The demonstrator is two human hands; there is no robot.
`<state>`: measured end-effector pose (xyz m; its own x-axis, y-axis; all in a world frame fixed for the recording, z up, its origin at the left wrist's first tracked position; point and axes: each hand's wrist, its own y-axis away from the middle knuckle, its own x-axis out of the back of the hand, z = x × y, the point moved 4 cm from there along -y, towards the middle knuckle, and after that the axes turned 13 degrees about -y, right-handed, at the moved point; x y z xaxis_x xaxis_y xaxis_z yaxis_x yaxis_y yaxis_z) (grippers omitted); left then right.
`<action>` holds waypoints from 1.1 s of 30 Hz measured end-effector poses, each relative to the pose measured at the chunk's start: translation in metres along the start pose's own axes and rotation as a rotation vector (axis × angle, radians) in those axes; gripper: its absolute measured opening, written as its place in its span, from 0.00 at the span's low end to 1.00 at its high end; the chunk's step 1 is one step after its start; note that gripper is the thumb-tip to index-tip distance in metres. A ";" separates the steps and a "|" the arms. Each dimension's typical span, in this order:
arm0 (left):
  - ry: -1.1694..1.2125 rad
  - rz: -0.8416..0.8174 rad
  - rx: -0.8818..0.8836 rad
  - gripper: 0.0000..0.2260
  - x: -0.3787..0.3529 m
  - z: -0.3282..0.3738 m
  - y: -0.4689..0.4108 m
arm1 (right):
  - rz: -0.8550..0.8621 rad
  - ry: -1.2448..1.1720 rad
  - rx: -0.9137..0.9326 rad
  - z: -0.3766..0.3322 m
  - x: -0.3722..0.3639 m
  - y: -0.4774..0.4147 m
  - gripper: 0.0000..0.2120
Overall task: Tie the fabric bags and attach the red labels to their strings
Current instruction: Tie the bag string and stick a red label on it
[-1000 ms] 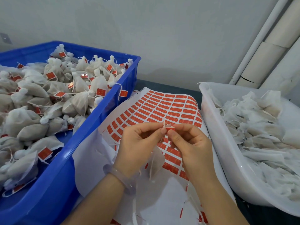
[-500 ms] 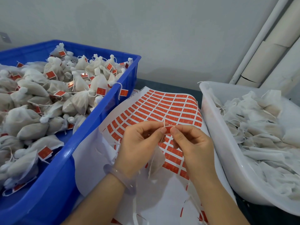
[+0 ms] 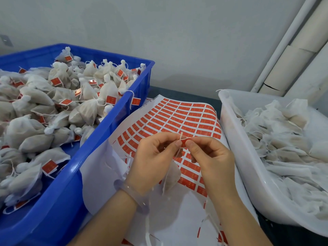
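At six o'clock, left hand point(image 3: 152, 160) and right hand point(image 3: 211, 160) pinch a flimsy-looking red label point(image 3: 183, 143) around limp string point(image 3: 181, 136); best held by its edges.

- Crate point(image 3: 67, 183): bright blue.
- Tied bags point(image 3: 92, 112) in the crate: off-white mesh with beige fill showing through; their tags point(image 3: 111, 99) red with faint pale marks.
- Tub point(image 3: 230, 130): milky white.
- Loose bags point(image 3: 284, 139) in the tub: white, some tinged beige.
- Sheet point(image 3: 103, 174): white backing with a grid of red labels point(image 3: 177, 118) parted by thin white lines.
- Held label point(image 3: 183, 142): red; its string point(image 3: 181, 135) white.
- Bracelet point(image 3: 131, 190): clear, pale lilac.
- Wall point(image 3: 159, 32): pale grey.
- Pipe point(image 3: 283, 41): white.
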<state>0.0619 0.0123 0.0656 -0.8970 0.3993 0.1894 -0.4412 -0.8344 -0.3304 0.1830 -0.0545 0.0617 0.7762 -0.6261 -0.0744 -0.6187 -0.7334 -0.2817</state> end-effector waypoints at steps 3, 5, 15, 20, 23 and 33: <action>-0.022 0.002 -0.010 0.11 0.000 0.000 -0.001 | -0.044 -0.015 0.002 -0.002 -0.002 0.000 0.11; -0.028 0.002 -0.011 0.11 0.000 0.000 -0.001 | -0.076 -0.012 -0.002 -0.003 -0.004 0.000 0.10; 0.004 0.061 0.002 0.08 0.003 -0.001 -0.003 | -0.065 -0.002 0.018 -0.003 -0.002 0.002 0.07; -0.010 0.062 -0.015 0.04 0.004 -0.002 -0.003 | -0.076 0.000 0.014 -0.005 -0.003 0.002 0.07; -0.035 0.031 -0.031 0.07 0.002 -0.002 -0.002 | -0.080 0.011 0.018 -0.005 -0.004 0.002 0.06; -0.073 0.029 -0.026 0.09 0.003 0.000 -0.001 | -0.122 -0.071 0.005 -0.004 -0.006 0.002 0.11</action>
<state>0.0597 0.0143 0.0664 -0.9054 0.3457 0.2466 -0.4169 -0.8343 -0.3607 0.1766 -0.0537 0.0656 0.8525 -0.5117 -0.1066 -0.5184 -0.8018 -0.2973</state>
